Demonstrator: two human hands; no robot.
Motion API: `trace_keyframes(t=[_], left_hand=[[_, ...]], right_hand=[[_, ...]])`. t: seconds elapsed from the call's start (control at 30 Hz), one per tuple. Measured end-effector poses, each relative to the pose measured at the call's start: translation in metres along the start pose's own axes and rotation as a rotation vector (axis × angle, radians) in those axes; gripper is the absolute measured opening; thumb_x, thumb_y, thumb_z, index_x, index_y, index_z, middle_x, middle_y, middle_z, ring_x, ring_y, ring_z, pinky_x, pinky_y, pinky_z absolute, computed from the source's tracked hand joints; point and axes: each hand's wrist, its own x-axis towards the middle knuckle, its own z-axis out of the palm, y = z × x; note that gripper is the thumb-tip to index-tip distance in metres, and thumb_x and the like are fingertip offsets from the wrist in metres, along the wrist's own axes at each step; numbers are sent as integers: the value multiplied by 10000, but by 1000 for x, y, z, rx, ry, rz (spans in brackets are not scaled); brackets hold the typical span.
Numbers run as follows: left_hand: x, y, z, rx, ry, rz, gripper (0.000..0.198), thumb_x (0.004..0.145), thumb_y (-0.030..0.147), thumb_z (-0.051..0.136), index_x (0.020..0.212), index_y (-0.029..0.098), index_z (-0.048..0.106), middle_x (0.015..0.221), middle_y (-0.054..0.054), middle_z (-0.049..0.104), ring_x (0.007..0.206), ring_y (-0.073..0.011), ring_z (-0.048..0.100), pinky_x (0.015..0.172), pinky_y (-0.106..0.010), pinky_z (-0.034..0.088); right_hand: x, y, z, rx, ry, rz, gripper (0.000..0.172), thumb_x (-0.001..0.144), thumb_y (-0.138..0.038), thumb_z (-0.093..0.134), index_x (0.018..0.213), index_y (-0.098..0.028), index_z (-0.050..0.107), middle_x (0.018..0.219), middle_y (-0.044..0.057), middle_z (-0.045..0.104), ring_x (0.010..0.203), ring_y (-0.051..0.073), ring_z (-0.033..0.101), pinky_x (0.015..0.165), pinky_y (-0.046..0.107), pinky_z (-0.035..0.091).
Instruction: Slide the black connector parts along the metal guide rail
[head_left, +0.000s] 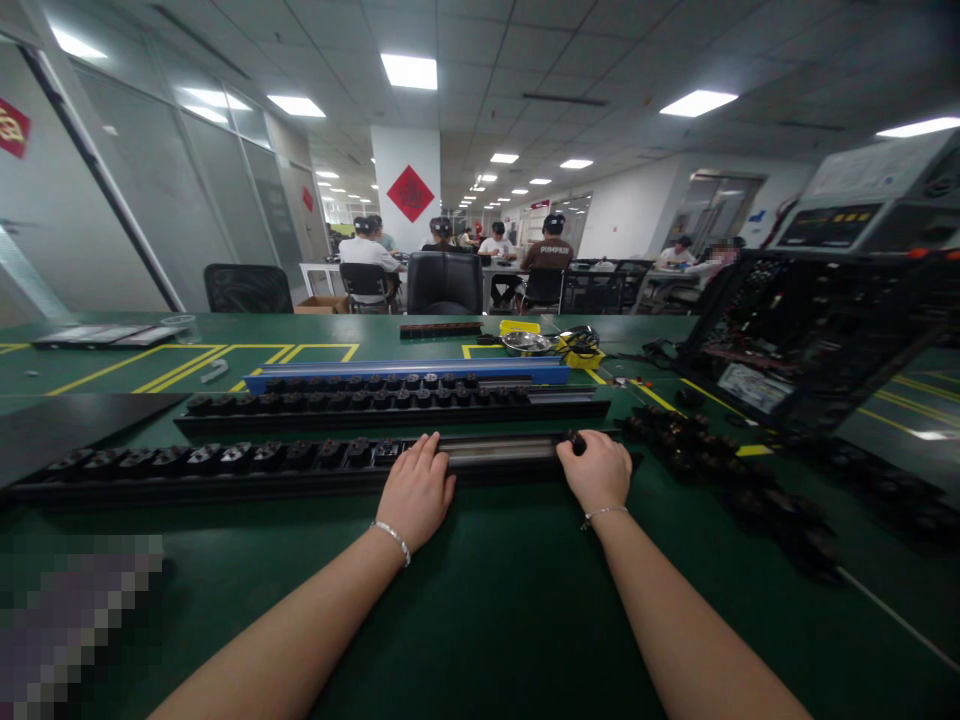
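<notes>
A long black rail (499, 474) lies across the green table, its left part filled with a row of black socket modules (268, 456). Toward its right side, a bare pale channel (502, 450) shows. My left hand (418, 487) is closed over the rail by the last module of the row, fingers across the top and thumb on the near side. At the rail's right end my right hand (602, 470) pinches a small black socket module (576, 443), partly hidden by the fingers.
Behind lie another filled rail (390, 405) and a blue rail (405, 374). Loose black modules (690, 450) are heaped at right, before an open computer case (810, 330). A metal bowl (527, 343) and yellow tray (519, 327) stand farther back. People sit beyond.
</notes>
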Motion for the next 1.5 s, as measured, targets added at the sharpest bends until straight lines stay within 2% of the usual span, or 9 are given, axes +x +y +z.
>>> trace_keyframes(t=[0.6,1.13,1.5], left_hand=[[-1,-2,1,2,6,-5,252,837,288,458,1013,163,589,1319,-132,493,1229,-267,431,980,-420,377],[-1,-3,0,36,-8,12,254,854,288,434,1005,149,583,1322,-137,488,1230,-267,427,980,-404,374],[-1,-4,0,48,-8,13,239,849,285,448,985,143,585,1321,-141,488,1228,-271,427,971,-407,385]], right_hand=[[7,17,-3,-45,26,71,326,722,-351,410,824,-155,649,918,105,643,844,226,520,858,381,313],[9,21,-6,-47,27,81,322,716,-333,434,853,-147,658,943,102,643,853,222,532,868,367,326],[13,30,-7,-29,40,155,345,705,-318,450,914,-143,661,961,100,628,859,217,523,788,332,393]])
